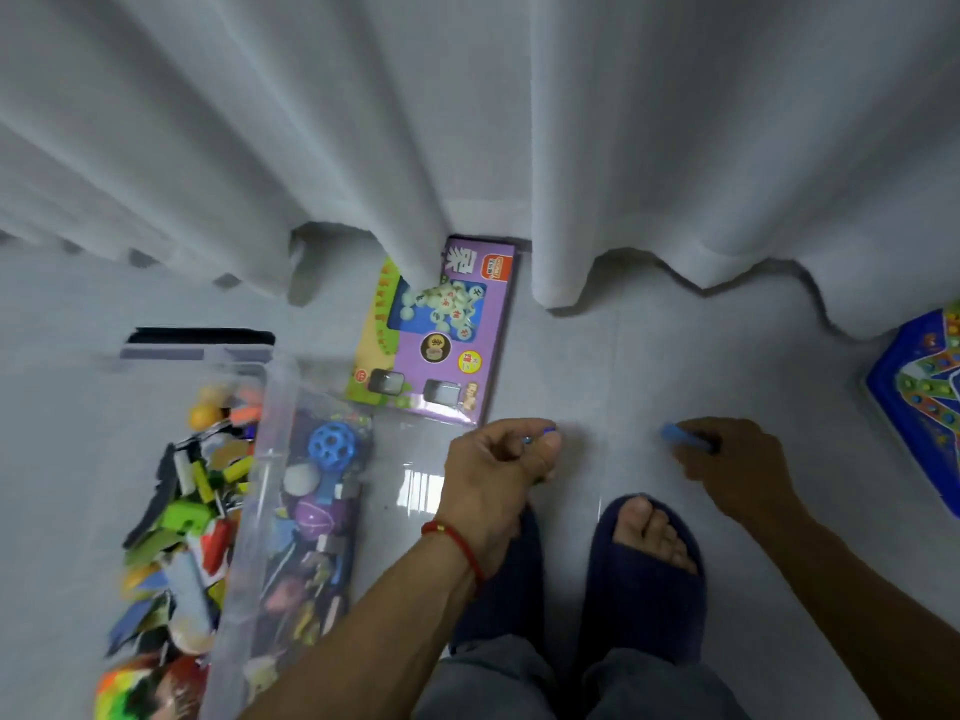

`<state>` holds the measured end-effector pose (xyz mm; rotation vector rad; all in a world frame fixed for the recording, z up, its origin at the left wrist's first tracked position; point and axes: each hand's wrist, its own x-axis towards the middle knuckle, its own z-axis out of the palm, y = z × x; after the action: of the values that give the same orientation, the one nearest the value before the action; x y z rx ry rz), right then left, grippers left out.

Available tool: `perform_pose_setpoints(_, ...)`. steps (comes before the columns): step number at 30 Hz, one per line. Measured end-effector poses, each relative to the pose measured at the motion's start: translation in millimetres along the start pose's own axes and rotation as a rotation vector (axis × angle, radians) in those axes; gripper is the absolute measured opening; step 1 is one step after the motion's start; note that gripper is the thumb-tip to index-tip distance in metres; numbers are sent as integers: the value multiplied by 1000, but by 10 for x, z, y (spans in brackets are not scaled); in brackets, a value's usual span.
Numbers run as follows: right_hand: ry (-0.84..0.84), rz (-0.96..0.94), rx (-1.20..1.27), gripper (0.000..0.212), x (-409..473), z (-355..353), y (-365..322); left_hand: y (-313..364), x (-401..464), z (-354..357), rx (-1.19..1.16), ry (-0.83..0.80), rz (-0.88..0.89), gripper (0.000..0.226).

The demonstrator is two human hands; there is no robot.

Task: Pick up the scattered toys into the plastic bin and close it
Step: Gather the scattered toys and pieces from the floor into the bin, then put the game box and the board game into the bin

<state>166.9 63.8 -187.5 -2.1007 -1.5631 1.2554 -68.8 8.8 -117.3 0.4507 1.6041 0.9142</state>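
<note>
A clear plastic bin stands open at the lower left, filled with several colourful toys, among them a blue holed ball. My left hand hovers over the floor just right of the bin, fingers curled around small blue bits pinched at the fingertips. Further right, my right hand is closed on a small blue piece that sticks out to the left. A purple chess game box lies flat beyond my left hand, partly under the curtain.
White curtains hang across the far side down to the grey tiled floor. A blue board game tray lies at the right edge. The bin's lid lies behind the bin. My feet in dark blue slippers stand below my hands.
</note>
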Motion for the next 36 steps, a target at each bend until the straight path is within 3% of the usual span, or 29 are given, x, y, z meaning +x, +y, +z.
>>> perform_pose_setpoints(3,-304,119,442,21,-260,-147,-726,326,-419,-427,-122,42,100,10)
perform_pose_setpoints(6,-691,45,600,28,-693,-185,-1757,584,-865,-1012,-96,122,260,15)
perform_pose_setpoints(9,-973,-100,472,25,-1188,-52,-2704,653,-1257,-1633,-25,286,337,13)
perform_pose_setpoints(12,-1092,-247,215,20,-1680,253,-3398,593,-1554,-2171,68,429,337,14)
perform_pose_setpoints(17,-1028,-125,195,25,-2117,888,-3961,526,-1670,-2566,171,411,193,43)
perform_pose_setpoints(19,-943,-144,156,32,-2073,1081,-3999,508,-1595,-2523,345,409,219,50)
perform_pose_setpoints(24,-514,-200,100,20,-1303,1116,-3518,404,-1137,-2088,777,371,409,63)
perform_pose_setpoints(28,-167,-215,-316,18,-610,1063,-2665,331,-679,-1829,1075,338,371,85)
perform_pose_setpoints(30,-184,-202,-447,22,-393,1133,-2330,270,-557,-1795,1099,379,397,89)
perform_pose_setpoints(33,-321,-241,-617,45,-176,1409,-2014,193,-486,-1794,1176,436,423,94)
perform_pose_setpoints(36,-338,-262,-737,48,-121,1756,-1858,167,-443,-1783,1190,435,417,95)
